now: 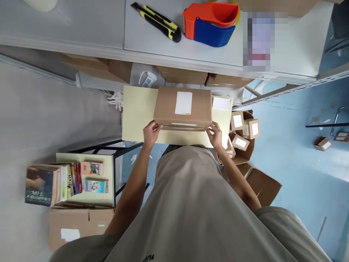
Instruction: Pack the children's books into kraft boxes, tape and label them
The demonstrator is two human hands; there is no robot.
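Observation:
A closed brown cardboard box (167,105) with a white label (183,103) on top sits on a pale yellow table (139,112) in front of me. My left hand (151,131) grips its near left corner, thumb and fingers pinched at the edge. At the near right corner, my right hand (214,134) holds the box in the same way. Along the near side of the box runs a thin pale strip. A white paper sheet (221,103) lies on the table just right of the box.
A grey shelf (81,29) beyond carries a utility knife (158,22) and an orange and blue tape dispenser (211,23). Small labelled boxes fill an open carton (247,154) at the right. Books (54,183) stand on a low table at the left, near a large carton (79,225).

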